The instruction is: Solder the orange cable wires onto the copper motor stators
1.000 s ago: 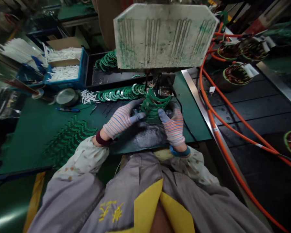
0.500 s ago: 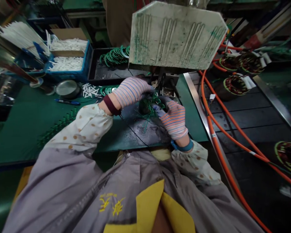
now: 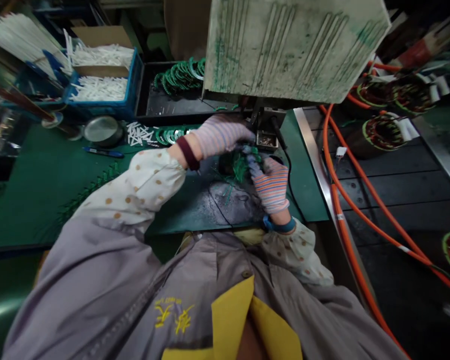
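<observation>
Right, the tangle of green plastic strips [image 3: 240, 167] sits at the centre of my view, between both striped gloves and just below a stained white guard plate [image 3: 292, 50]. The right hand [image 3: 272, 185] has its fingers [image 3: 255, 166] closed in against the tangle, pinching it. The left hand [image 3: 219, 137] reaches in from 9 o'clock, its fingertips lost in the green, so I cannot tell whether it grips. A dark rounded object [image 3: 227, 164] lies beneath, too shaded for me to name. As far as I can judge, the work is only partway: more green pieces wait in a row [image 3: 172, 134] at 11 o'clock, in a black tray [image 3: 172, 106] beyond it, and in a strip [image 3: 90, 192] on the green bench mat [image 3: 30, 185] at 8 o'clock. White plastic sticks fill a blue crate [image 3: 105, 111] at 10 o'clock; wound stators [image 3: 382, 132] sit at 2 o'clock beside an orange cable [image 3: 335, 210].
</observation>
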